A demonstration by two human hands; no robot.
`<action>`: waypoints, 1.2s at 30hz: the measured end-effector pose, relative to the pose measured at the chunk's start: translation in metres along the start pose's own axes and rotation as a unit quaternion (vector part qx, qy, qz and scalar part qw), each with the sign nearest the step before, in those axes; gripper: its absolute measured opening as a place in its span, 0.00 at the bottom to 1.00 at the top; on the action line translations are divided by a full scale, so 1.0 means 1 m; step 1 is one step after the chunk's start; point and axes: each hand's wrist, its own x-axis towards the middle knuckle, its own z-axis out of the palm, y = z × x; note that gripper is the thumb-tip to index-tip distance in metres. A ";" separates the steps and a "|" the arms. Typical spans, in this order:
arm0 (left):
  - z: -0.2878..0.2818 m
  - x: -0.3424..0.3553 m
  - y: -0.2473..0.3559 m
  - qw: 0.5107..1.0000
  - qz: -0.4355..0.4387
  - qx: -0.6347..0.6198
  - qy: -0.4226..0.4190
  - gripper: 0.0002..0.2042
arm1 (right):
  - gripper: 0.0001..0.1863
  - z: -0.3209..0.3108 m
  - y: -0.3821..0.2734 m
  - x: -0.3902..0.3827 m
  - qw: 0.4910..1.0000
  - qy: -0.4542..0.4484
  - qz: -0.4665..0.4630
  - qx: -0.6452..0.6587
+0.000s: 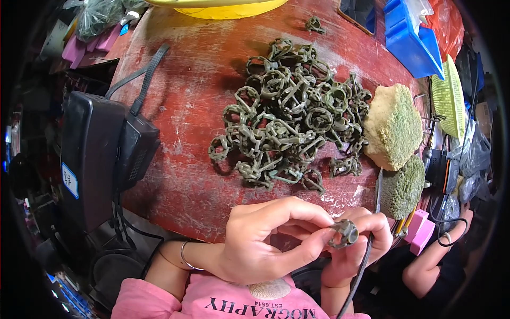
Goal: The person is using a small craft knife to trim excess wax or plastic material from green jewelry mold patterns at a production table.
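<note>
Near the table's front edge, my left hand [271, 239] pinches a small dark olive-green piece [344, 233] with a ring-like opening between thumb and fingers. My right hand [361, 242] is closed around the same piece from the right. A long, thin dark strip [361, 271] runs across or beside my right fingers toward the bottom edge; I cannot tell if it is held. Beyond my hands lies a large tangled heap of similar green ringed pieces [289, 106], with one separate piece [314, 25] at the back.
Black devices with cables [90, 154] stand left on the red table [170, 191]. A yellow basin [223, 9] is at the back, blue bins [404, 37] at back right, rough sponge-like blocks [390, 122] and pink blocks [419, 231] at right. Another person's arm [430, 266] is at far right.
</note>
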 end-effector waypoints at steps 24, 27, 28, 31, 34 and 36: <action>-0.004 0.006 -0.007 0.980 0.150 0.133 0.000 0.15 | 0.13 0.003 -0.001 -0.007 0.997 -0.001 0.037 0.067; -0.004 0.006 -0.005 0.970 0.170 0.176 0.003 0.14 | 0.13 0.003 -0.001 -0.006 0.997 -0.010 0.029 0.067; -0.004 0.005 -0.005 0.970 0.169 0.176 0.003 0.14 | 0.13 0.003 -0.001 -0.005 0.997 -0.014 0.025 0.066; -0.003 0.001 -0.002 0.978 0.123 0.169 0.015 0.13 | 0.13 0.004 -0.003 -0.003 0.996 -0.008 0.036 0.087; 0.000 0.003 -0.003 0.974 0.144 0.172 0.029 0.11 | 0.13 0.005 -0.001 -0.005 0.994 0.007 0.032 0.107; 0.002 0.001 -0.005 0.963 0.197 0.180 0.041 0.12 | 0.14 0.005 -0.002 -0.005 0.994 0.005 0.041 0.104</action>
